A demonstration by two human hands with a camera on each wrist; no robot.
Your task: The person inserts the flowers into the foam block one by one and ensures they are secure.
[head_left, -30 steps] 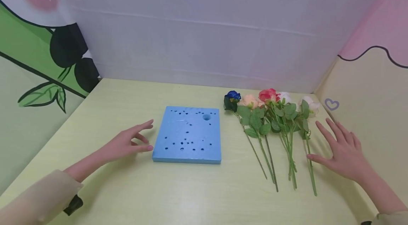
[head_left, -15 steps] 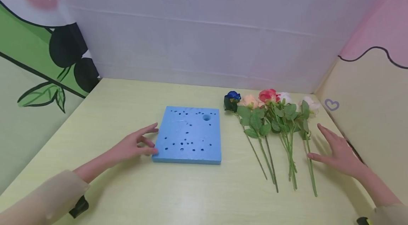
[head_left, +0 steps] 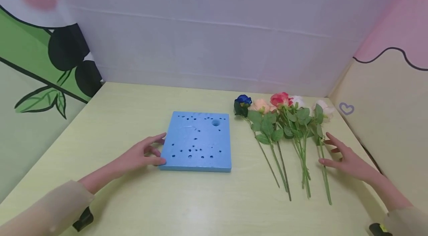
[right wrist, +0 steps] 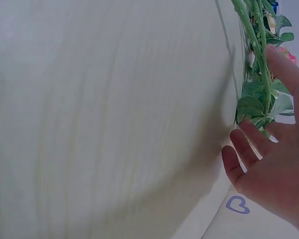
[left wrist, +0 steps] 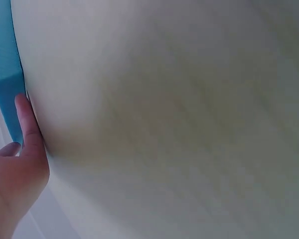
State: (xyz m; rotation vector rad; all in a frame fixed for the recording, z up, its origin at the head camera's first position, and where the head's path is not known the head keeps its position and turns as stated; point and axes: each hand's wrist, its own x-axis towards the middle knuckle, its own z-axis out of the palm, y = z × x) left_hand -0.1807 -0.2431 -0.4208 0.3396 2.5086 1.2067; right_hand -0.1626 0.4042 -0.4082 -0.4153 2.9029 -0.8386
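A blue foam board point(head_left: 197, 143) with several holes lies on the table, one larger hole near its far right corner. My left hand point(head_left: 135, 156) holds its left edge, thumb over the near corner and fingers along the side; in the left wrist view, fingers point(left wrist: 30, 124) press the board's side point(left wrist: 7, 74). My right hand point(head_left: 351, 161) is spread beside the rightmost flower, a pale pink rose point(head_left: 323, 109), with thumb and forefinger close to its green stem point(head_left: 325, 180). The right wrist view has that hand's bent fingers point(right wrist: 244, 149) near leaves and stems, gripping nothing.
Left of the pale rose lie more artificial flowers: a blue rose point(head_left: 243, 104), a peach one point(head_left: 260, 106), a red-pink one point(head_left: 281, 99) and a white one point(head_left: 297, 101). Their stems point toward me. A pale curtain point(head_left: 214, 42) closes the back; printed panels stand at both sides.
My left hand has moved right, from beside the board onto its left edge. My right hand has drawn its fingers in and shifted slightly left toward the rightmost stem.
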